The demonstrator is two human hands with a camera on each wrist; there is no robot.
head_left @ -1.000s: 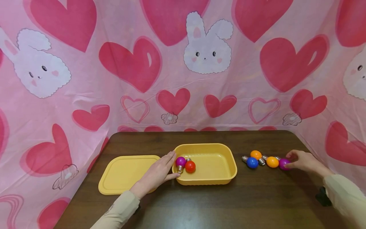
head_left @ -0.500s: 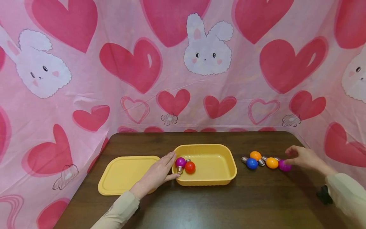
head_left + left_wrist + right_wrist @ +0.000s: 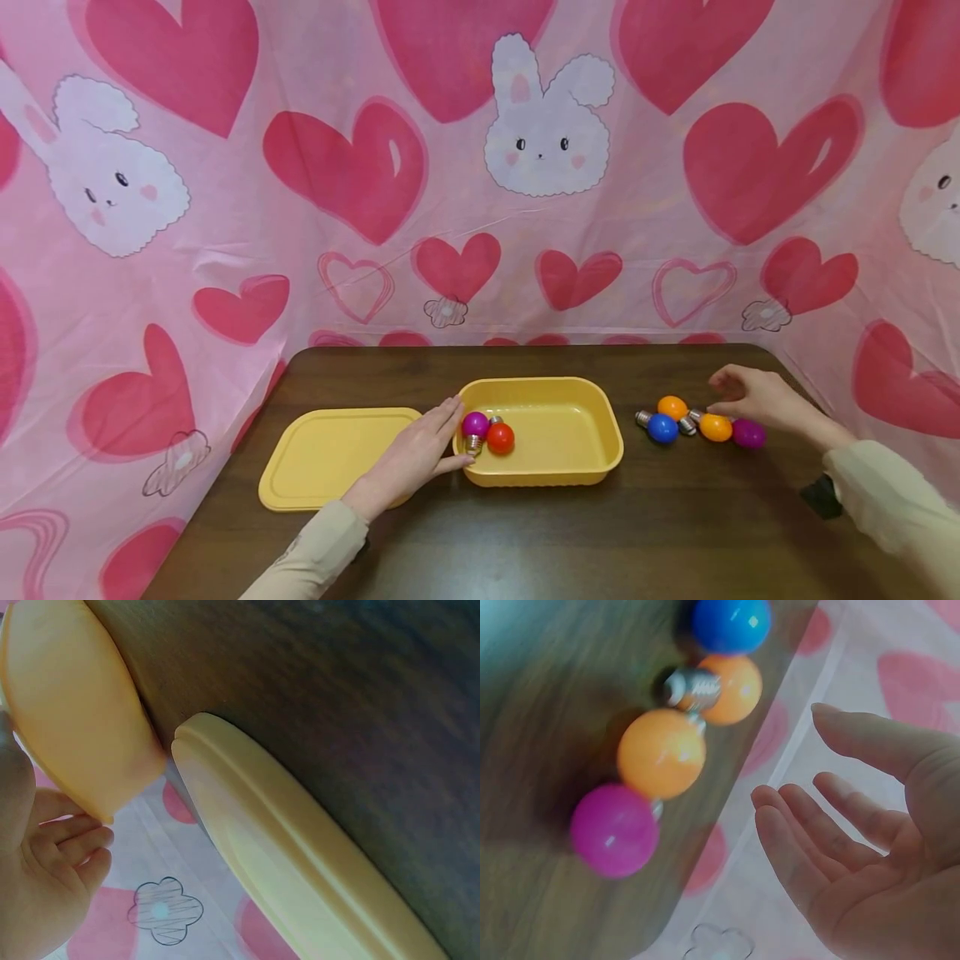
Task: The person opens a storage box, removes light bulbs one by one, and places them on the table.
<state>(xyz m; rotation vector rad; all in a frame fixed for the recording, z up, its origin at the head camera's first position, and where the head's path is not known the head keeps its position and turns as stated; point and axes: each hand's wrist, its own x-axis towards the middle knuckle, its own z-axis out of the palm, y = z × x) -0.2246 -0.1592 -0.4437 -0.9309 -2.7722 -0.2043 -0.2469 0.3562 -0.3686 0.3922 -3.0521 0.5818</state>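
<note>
Over the table (image 3: 540, 542), outstretched left hand (image 3: 412, 454) against the box (image 3: 536, 479) partly hides the lid (image 3: 330, 454) (right hand (image 3: 761, 396) relaxed, empty).

Tray (image 3: 558, 435) and lid (image 3: 326, 458) are yellow. Bulbs (image 3: 663, 428) are orange, blue, purple and red. Pink cloth (image 3: 456, 200) bears red hearts (image 3: 768, 171) and white rabbits (image 3: 547, 150)

I am holding my left arm (image 3: 318, 540) out diagonally, my left hand (image 3: 414, 452) lying with fingers close together and thumb spreading apart from them. My right hand (image 3: 759, 397) is hovering, its fingers curving loosely and its thumb standing clear of the fingertips. Pale sleeves (image 3: 891, 502) are ending at both wrists (image 3: 828, 435).
</note>
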